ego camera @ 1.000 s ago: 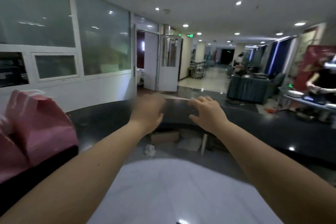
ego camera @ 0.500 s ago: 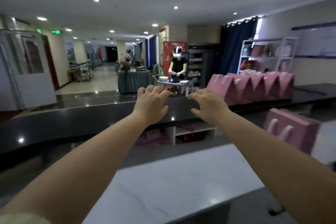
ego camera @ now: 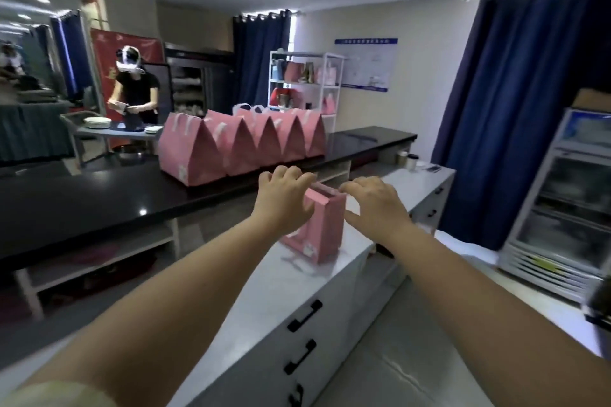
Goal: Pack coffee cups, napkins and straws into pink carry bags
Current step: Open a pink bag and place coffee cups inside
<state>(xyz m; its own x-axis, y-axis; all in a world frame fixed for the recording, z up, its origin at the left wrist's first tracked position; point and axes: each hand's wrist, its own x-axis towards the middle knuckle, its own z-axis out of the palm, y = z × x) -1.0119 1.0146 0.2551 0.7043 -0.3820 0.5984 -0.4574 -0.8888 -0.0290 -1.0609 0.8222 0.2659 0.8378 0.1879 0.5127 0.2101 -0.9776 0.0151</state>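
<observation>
On the pale marbled worktop [ego camera: 281, 281], a pink paper carry bag [ego camera: 325, 228] stands upright with its mouth open, near the front edge above a bank of grey drawers with black handles [ego camera: 304, 315]. Both bare forearms reach out to it. The left hand [ego camera: 284, 195] hovers at the bag's upper left corner with its fingers straight and spread wide, holding nothing. The right hand [ego camera: 373, 201] sits just beside the bag's upper right edge, fingers likewise splayed and empty. Motion blur hides whether either hand touches the paper. Across the aisle, a row of closed pink gable-topped carry bags with white handles [ego camera: 238, 145] lines a long black counter [ego camera: 99, 195]. At the far end of the worktop stand paper coffee cups [ego camera: 410, 160], well apart from the open bag. Behind the black counter, a person in a black top and white headset [ego camera: 134, 89] works at a small table. A glass-fronted fridge [ego camera: 568, 208] stands at right beside dark blue curtains [ego camera: 515, 92].
</observation>
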